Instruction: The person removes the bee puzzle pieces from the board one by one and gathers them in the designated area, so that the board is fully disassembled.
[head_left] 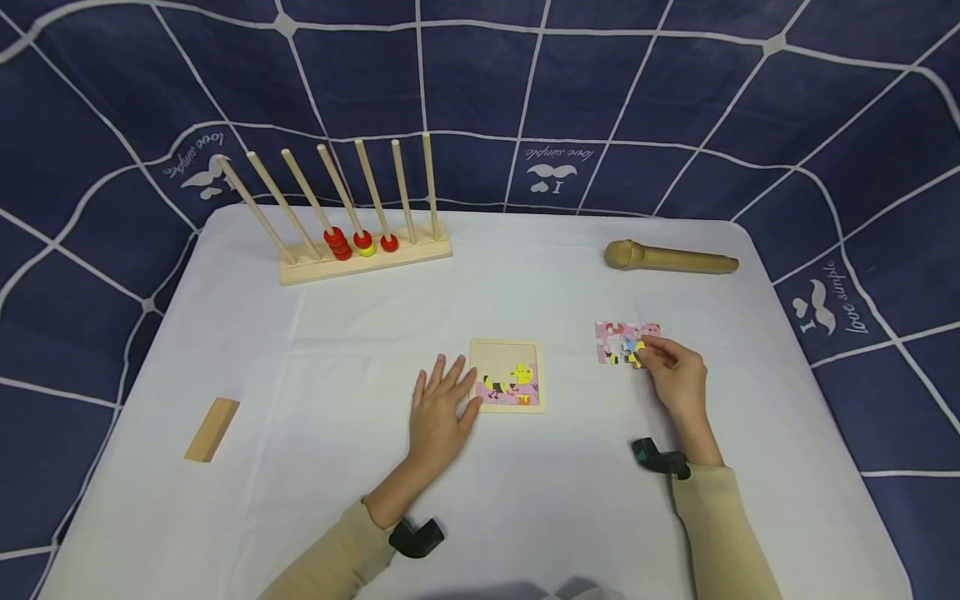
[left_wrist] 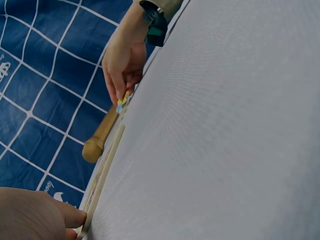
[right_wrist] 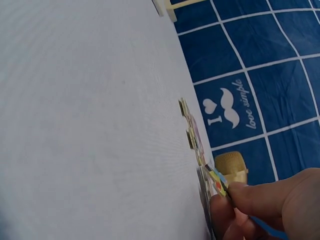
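A square wooden puzzle frame lies mid-table, its lower part filled with pink and yellow pieces. My left hand lies spread beside it, fingers straight, with fingertips and thumb at its left edge. Off to the right, my right hand pinches a puzzle piece with blue and yellow print between thumb and fingers. That piece is tilted up over a group of pink puzzle pieces lying on the table. Part of the group is hidden by the fingers.
A gold microphone lies behind the loose pieces. At the back left stands a wooden bead counter with upright rods and a few red and yellow beads. A wooden block rests far left on the white-covered table.
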